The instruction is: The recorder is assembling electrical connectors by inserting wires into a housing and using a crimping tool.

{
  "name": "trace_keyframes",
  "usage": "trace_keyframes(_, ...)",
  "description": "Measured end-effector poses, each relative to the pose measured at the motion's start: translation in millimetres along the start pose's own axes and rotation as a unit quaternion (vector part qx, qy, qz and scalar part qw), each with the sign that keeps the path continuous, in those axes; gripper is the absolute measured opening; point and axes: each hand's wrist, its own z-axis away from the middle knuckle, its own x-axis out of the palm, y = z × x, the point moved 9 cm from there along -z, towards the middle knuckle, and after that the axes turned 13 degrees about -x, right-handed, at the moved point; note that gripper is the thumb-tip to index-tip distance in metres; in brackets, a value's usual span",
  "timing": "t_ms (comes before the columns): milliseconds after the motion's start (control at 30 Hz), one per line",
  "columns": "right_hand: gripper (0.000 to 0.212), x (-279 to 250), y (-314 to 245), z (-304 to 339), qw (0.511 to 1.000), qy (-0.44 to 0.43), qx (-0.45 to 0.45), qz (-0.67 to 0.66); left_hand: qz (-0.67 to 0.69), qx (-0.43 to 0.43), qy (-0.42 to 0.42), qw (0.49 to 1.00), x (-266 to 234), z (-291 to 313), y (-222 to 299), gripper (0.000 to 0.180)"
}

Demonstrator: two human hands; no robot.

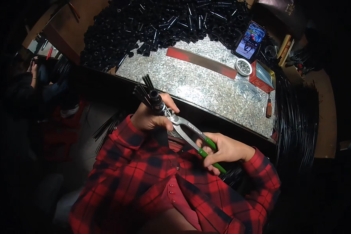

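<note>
My left hand (147,119) is closed round a bundle of thin black rods (142,94) with a black ringed collar (156,99), which points up and away from me. My right hand (230,149) grips the green handles of a pair of pincers (186,130). The silver jaws of the pincers meet a small metal part at the collar, beside my left thumb. Between the jaws it is too small to make out what they bite. Both hands are in front of my chest, near the table's front edge.
On the speckled table (152,74) lies a heap of black tubular parts (160,23). A red-and-grey bar (201,62), a phone (250,40), a white bowl of small parts (243,67), a red box (262,76) and a screwdriver (268,108) lie there. Black rods (296,117) hang at right; a person (33,76) sits far left.
</note>
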Motion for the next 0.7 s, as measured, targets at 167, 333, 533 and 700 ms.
trace_keyframes(167, 0.017, -13, -71, 19, 0.712, 0.277, -0.317, 0.562, 0.003, -0.034, 0.136, 0.99, -15, 2, -3, 0.035)
trace_keyframes(333, 0.013, -50, -60, 37, 0.739, 0.36, -0.273, 0.5, 0.093, -0.016, 0.143, 0.985, -20, 1, -8, 0.051)
trace_keyframes(533, 0.018, -59, -31, 30, 0.871, 0.296, -0.189, 0.343, 0.166, 0.006, 0.138, 0.976, -31, -7, -1, 0.094)
trace_keyframes(700, 0.019, -63, -11, 30, 0.856, 0.352, -0.219, 0.309, 0.208, 0.027, 0.157, 0.965, -38, -3, -6, 0.094)
